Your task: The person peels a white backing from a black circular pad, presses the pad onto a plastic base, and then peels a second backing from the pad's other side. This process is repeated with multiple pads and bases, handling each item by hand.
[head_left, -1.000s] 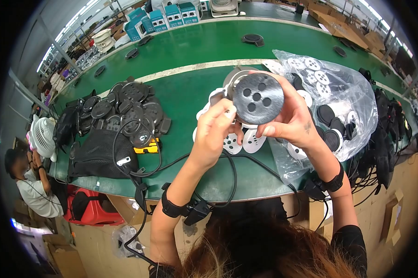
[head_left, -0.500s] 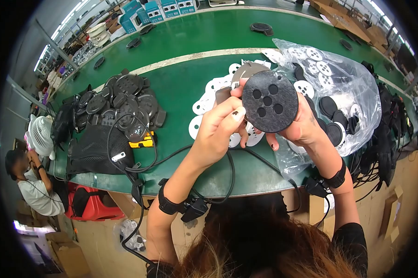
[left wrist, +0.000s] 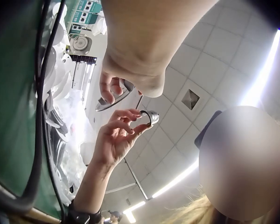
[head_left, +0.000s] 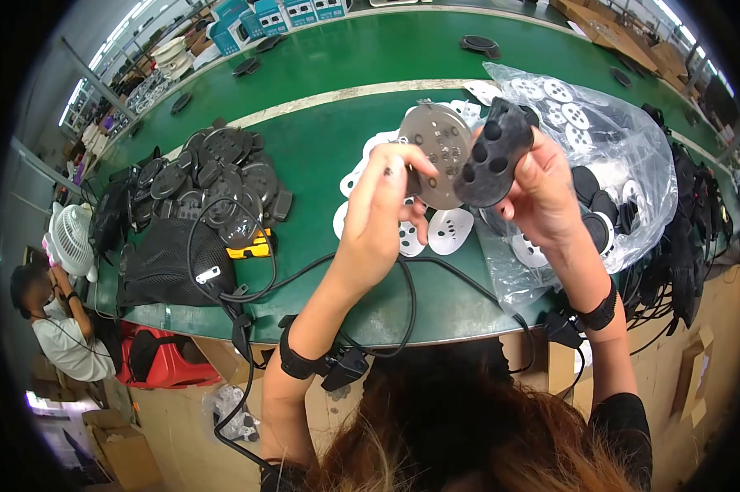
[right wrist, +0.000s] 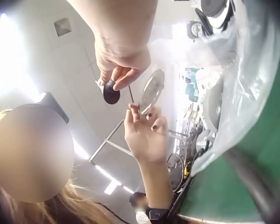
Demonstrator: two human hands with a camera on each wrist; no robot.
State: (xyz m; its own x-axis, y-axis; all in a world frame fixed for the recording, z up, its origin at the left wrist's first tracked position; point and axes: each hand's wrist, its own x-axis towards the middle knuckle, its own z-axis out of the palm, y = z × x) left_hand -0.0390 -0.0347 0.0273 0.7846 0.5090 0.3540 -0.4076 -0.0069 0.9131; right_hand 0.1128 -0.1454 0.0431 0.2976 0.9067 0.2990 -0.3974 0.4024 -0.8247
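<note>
In the head view my left hand holds a round grey-brown disc-shaped device by its left edge, its studded face showing. My right hand pinches a black round pad with several holes between thumb and fingers, and the pad bends in the grip. The pad overlaps the device's right edge in this view. From the left wrist the pad looks curled over, while the right wrist view has the device tilted just beyond the left fingertips. White perforated discs lie on the table beneath the hands.
A clear plastic bag with white discs and black pads lies at right. On the left are a heap of dark round devices, a black mesh pouch and a yellow tool. Black cables cross the table's front.
The black pad, earlier facing the camera flat and covering much of the device, has turned and bent in the right hand. The device's studded face has come into view.
</note>
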